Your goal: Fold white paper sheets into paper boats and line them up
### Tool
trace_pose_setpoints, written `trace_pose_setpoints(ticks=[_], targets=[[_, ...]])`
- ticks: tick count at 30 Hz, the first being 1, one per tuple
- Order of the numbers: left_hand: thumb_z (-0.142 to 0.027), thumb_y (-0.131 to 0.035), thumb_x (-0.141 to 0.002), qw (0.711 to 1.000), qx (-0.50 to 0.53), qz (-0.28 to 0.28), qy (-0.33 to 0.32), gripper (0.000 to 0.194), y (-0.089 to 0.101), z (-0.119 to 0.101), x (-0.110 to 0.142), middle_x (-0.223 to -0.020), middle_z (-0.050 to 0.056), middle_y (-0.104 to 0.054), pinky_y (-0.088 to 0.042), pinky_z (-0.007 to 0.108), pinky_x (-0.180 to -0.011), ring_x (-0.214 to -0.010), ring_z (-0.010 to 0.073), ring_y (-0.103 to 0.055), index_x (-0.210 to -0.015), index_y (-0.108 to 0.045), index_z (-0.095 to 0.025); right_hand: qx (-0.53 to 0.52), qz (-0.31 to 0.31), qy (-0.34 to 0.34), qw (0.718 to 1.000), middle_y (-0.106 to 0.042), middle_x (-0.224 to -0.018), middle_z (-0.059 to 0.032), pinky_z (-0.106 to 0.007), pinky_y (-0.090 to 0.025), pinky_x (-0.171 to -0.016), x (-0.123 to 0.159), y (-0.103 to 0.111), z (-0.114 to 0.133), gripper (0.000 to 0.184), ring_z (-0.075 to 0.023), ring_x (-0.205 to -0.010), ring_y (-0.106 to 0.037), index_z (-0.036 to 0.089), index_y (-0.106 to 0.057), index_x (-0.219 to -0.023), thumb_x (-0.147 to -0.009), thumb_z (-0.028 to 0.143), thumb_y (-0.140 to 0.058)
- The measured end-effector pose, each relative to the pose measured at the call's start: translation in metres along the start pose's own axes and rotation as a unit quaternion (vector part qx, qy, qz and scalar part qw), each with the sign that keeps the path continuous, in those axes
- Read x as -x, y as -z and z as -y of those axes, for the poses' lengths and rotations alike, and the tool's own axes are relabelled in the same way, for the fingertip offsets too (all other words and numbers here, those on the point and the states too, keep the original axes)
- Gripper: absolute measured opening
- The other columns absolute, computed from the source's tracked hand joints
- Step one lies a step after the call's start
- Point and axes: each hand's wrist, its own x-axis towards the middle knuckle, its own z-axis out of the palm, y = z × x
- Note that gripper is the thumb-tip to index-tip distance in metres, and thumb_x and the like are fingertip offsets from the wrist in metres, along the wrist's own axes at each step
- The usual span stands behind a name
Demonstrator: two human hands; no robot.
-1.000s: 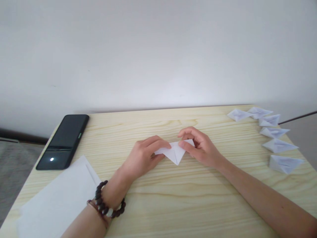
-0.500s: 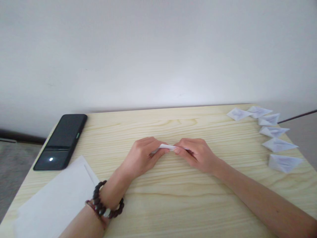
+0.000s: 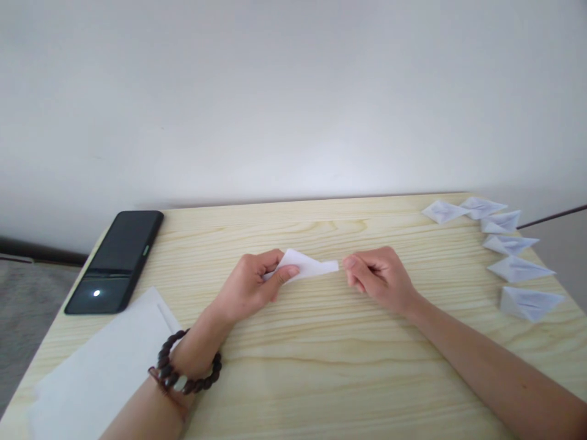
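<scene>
My left hand (image 3: pixel 254 278) pinches a folded piece of white paper (image 3: pixel 308 266) between thumb and fingers, above the middle of the table. The paper has a broad end in the left hand and a narrow strip pointing right. Just off the tip of that strip is my right hand (image 3: pixel 378 275), its fingers curled closed with the thumb pressed on them. A small gap shows between the strip and the right fingertips, and no paper is visible in that hand. A dark bead bracelet (image 3: pixel 202 382) circles the left wrist.
Several folded white paper boats (image 3: pixel 511 245) stand along the right side of the wooden table (image 3: pixel 321 366). White paper sheets (image 3: pixel 101 366) lie at the front left, partly beneath the left forearm. Behind them rests a black phone (image 3: pixel 117 260). A wall (image 3: pixel 293 110) borders the far edge.
Both hands held the paper close together before. The right hand has come off it and moved right. The left hand has shifted slightly left, turning the paper so its face shows.
</scene>
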Motion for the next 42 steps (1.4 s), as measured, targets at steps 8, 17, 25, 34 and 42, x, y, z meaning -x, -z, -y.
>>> trace_pose_setpoints(ticks=[8,17,25,34,42], targets=[[-0.035,-0.051,-0.09,0.997,-0.054,-0.008,-0.063,0.031,0.004,0.002,-0.001,-0.055,-0.004,-0.048,-0.03,0.019,-0.044,-0.049,0.0072,-0.041,-0.067,-0.057,-0.014,-0.025,-0.02,0.003,0.999,-0.063,-0.078,0.0011,-0.016,-0.032,-0.041,0.0,-0.008,-0.004,0.017,-0.0038,-0.046,-0.044,0.019,-0.053,-0.1,-0.087,0.028,-0.059],[-0.02,-0.066,-0.082,0.911,-0.242,-0.176,-0.284,0.014,-0.008,0.006,-0.007,-0.083,0.003,-0.058,-0.045,0.029,-0.071,-0.079,0.0156,-0.052,-0.096,-0.066,-0.021,0.07,-0.046,0.11,0.99,-0.063,-0.077,0.0012,-0.016,-0.044,-0.052,0.003,-0.011,-0.005,0.008,-0.0061,-0.057,-0.055,0.021,-0.053,-0.09,-0.087,0.016,-0.057],[-0.009,-0.062,-0.083,0.864,-0.31,-0.196,-0.344,0.013,-0.013,0.007,-0.006,-0.081,0.001,-0.061,-0.042,0.027,-0.067,-0.073,0.013,-0.053,-0.089,-0.062,-0.02,0.086,-0.055,0.163,0.981,-0.065,-0.093,-0.0016,-0.015,-0.042,-0.05,0.004,-0.014,-0.008,0.018,-0.0036,-0.056,-0.052,0.021,-0.051,-0.097,-0.085,0.01,-0.058],[-0.006,-0.059,-0.084,0.881,-0.281,-0.202,-0.322,0.016,-0.012,0.009,-0.006,-0.093,0.004,-0.066,-0.05,0.028,-0.078,-0.088,0.0147,-0.06,-0.091,-0.063,-0.02,0.086,-0.043,0.176,0.98,-0.067,-0.102,-0.004,-0.017,-0.046,-0.055,0.004,-0.011,-0.005,0.014,-0.0051,-0.059,-0.059,0.022,-0.051,-0.096,-0.085,0.015,-0.058],[-0.005,-0.059,-0.083,0.888,-0.267,-0.173,-0.331,0.025,-0.011,0.011,-0.005,-0.096,0.005,-0.066,-0.05,0.031,-0.08,-0.091,0.0163,-0.06,-0.102,-0.064,-0.021,0.097,-0.04,0.125,0.987,-0.07,-0.087,-0.0021,-0.018,-0.045,-0.051,0.006,-0.01,0.0,0.006,-0.0066,-0.055,-0.059,0.021,-0.054,-0.093,-0.088,0.018,-0.055]])
